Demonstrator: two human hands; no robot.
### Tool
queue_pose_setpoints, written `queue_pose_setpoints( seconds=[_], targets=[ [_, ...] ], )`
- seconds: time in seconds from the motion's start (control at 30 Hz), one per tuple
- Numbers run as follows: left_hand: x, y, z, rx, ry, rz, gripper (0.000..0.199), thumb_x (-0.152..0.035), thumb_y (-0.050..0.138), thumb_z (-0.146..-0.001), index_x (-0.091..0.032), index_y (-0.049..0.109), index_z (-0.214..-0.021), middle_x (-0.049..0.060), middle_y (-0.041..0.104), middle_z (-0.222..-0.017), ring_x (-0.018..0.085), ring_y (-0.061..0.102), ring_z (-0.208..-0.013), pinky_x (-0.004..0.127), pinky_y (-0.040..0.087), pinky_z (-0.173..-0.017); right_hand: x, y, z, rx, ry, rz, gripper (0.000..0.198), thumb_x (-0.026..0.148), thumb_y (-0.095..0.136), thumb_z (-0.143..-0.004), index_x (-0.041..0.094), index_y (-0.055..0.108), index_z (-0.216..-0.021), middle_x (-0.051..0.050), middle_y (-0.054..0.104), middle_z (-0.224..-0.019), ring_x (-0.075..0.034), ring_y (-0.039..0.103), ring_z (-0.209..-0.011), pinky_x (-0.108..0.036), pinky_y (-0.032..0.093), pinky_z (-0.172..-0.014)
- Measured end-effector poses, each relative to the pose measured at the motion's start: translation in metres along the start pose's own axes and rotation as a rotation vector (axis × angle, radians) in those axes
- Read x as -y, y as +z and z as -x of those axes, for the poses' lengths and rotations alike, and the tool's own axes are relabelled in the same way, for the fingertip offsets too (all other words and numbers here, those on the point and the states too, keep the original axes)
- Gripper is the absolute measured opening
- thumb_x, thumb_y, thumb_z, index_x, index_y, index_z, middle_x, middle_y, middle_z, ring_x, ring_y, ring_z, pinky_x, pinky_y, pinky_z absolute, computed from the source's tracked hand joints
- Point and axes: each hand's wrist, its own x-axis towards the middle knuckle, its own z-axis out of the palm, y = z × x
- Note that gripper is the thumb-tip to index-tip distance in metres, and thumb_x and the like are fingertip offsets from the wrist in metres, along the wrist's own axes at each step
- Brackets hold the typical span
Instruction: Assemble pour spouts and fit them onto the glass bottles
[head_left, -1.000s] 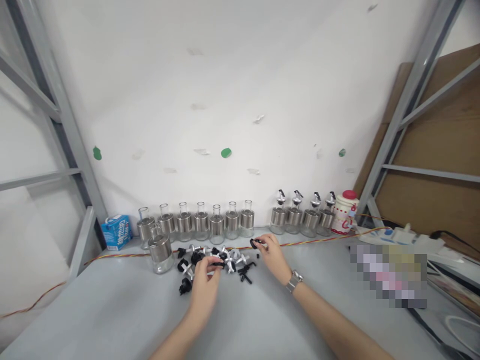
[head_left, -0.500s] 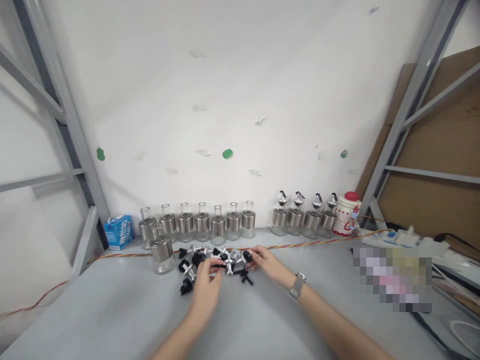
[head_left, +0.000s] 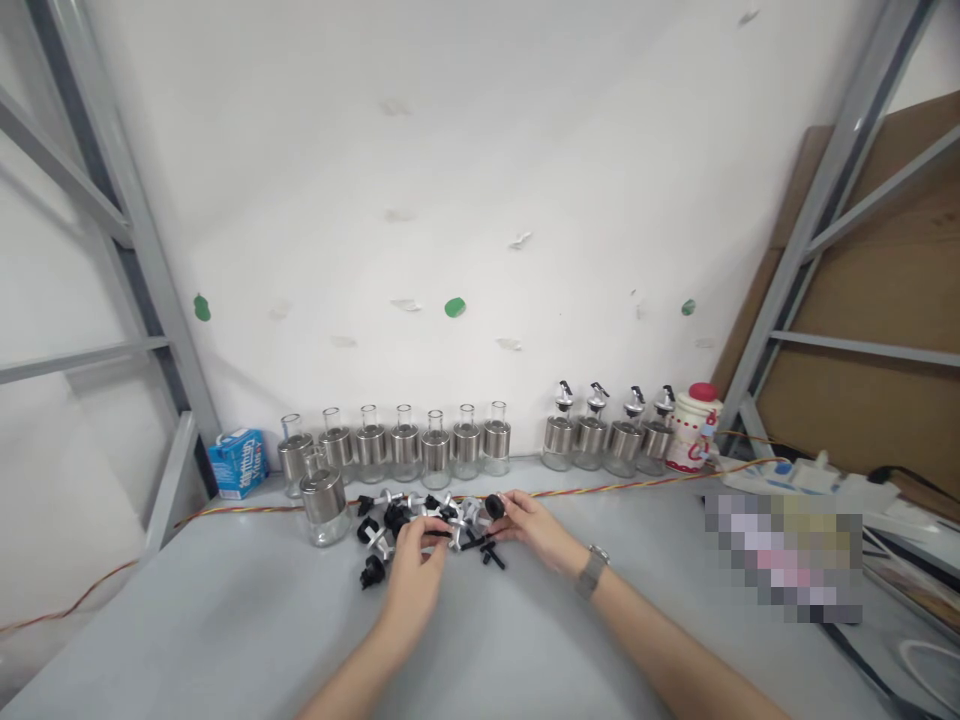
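My left hand [head_left: 420,565] is closed in a pinch on a slim black part [head_left: 438,533], whose far end reaches into the pile. My right hand [head_left: 531,527] has its fingertips on a bottle pourer, its round black stopper [head_left: 495,506] turned toward me. Between and beyond both hands lies a pile of silver and black bottle pourers [head_left: 395,516]. Loose black pieces [head_left: 493,556] rest just below my right fingertips. One pourer with a black stopper [head_left: 372,572] lies left of my left hand.
Open glass bottles with steel sleeves [head_left: 405,440] line the wall, one bottle [head_left: 325,505] standing nearer. Several bottles with pourers fitted [head_left: 592,435] stand right, beside a red-lidded jar [head_left: 694,425]. A blue carton [head_left: 238,463] is left. A twisted cable [head_left: 600,488] crosses the table [head_left: 225,620].
My right fingers have shifted slightly, and the black stopper at them has tilted. A black piece between the hands has moved a little. My left hand stays almost still.
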Motion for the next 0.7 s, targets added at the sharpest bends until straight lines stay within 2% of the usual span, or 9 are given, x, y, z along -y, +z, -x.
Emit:
queue_pose_setpoints(
  seconds=[0.1,0.2,0.57,0.7],
  targets=[
    [0.002,0.001,-0.001,0.003,0.003,0.002,0.013,-0.023,0.05,-0.066,-0.016,0.056,-0.076,0.005,0.054,-0.085,0.019,0.055,-0.078,0.031,0.041,-0.07,0.004,0.001,0.004,0.015,0.026,-0.012,0.033,0.048,0.051,-0.073,0.018,0.045,-0.084,-0.006,0.062,-0.087,-0.017,0.064,-0.062,-0.029,0.047,-0.057],
    [0.004,0.001,-0.001,0.006,0.003,0.005,0.013,-0.022,0.05,-0.065,-0.016,0.056,-0.075,0.005,0.054,-0.085,0.019,0.055,-0.078,0.031,0.041,-0.07,0.005,0.001,0.005,0.033,0.049,-0.026,0.031,0.047,0.048,-0.076,0.018,0.043,-0.087,-0.007,0.062,-0.09,-0.017,0.064,-0.061,-0.027,0.047,-0.055],
    [0.004,0.003,0.0,0.007,-0.006,0.036,0.011,-0.02,0.05,-0.065,-0.016,0.056,-0.073,0.004,0.055,-0.085,0.018,0.056,-0.077,0.03,0.041,-0.071,0.006,0.006,0.008,0.09,0.038,-0.155,0.034,0.047,0.052,-0.073,0.018,0.041,-0.086,-0.008,0.063,-0.085,-0.018,0.064,-0.069,-0.036,0.047,-0.072],
    [-0.002,0.002,0.001,0.009,-0.03,0.07,0.02,-0.025,0.05,-0.067,-0.016,0.052,-0.085,0.005,0.057,-0.084,0.016,0.058,-0.074,0.028,0.042,-0.068,0.013,0.008,0.009,0.078,-0.016,-0.217,0.032,0.046,0.052,-0.074,0.017,0.043,-0.083,-0.009,0.063,-0.085,-0.019,0.063,-0.073,-0.036,0.045,-0.076]
  ],
)
